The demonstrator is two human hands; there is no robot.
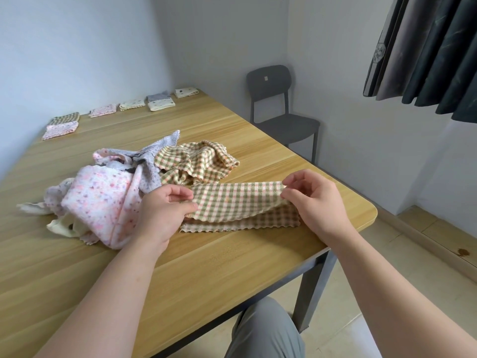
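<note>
Hands both on the green-checked cloth (237, 200). My left hand (165, 213) pinches its left end, thumb and fingers curled onto the fabric. My right hand (315, 200) pinches the upper right corner between thumb and forefinger, with the other fingers loosely bent. The cloth lies doubled lengthwise on the table (232, 267), near the front right corner, its scalloped lower edge flat on the wood and its top layer slightly raised. I hold both ends to keep the fold line taut and the edges matched, probably for a cross fold next.

The unfolded pile (116, 192) is just beside my left wrist and touching it, kept in reach as stock to work through. It includes a pink floral cloth (103, 202), a grey cloth (152, 164) and a second checked cloth (196, 161). The folded cloths (134, 105) sit in a row along the far edge by the wall, well apart from the mess.

Hidden: the cloth's left end is under my hand, and I can't tell the layer count in the fold. The number of pieces in the pile is unclear. The far row is too small to read patterns. The table hides part of the chair (281, 109), and the frame edge cuts off the curtain (426, 47).
</note>
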